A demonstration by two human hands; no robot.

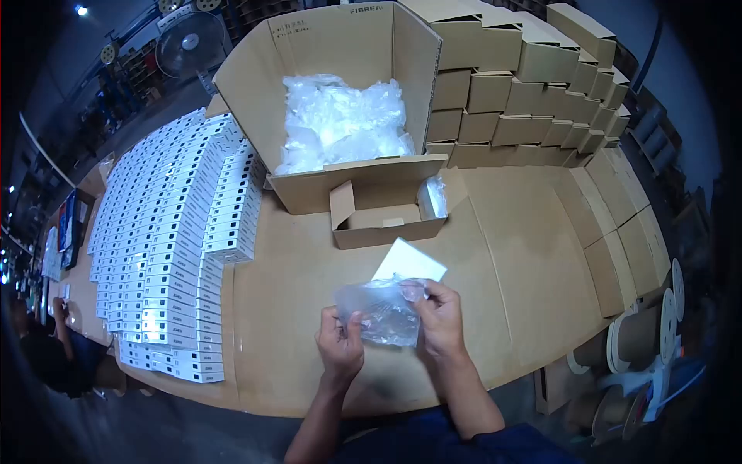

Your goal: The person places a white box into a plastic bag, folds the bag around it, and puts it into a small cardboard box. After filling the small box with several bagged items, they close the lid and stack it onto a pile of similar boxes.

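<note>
A clear plastic bag (386,313) is stretched between my two hands above the table. My left hand (340,340) pinches its left edge, thumb on top. At the upper right corner, my right hand (440,317) grips the film between thumb and fingers. Just beyond the bag lies a white flat piece (406,261), partly covered by it; I cannot make out whether it is a box or a card. Farther back, an open small cardboard box (390,232) holds a clear plastic-wrapped item (434,197) at its right end.
A large open carton (340,46) full of clear plastic bags (340,120) stands at the back. Stacked white boxes (158,247) fill the left side. Brown cartons (495,93) are piled back right; more line the right edge. A person (58,348) is at far left.
</note>
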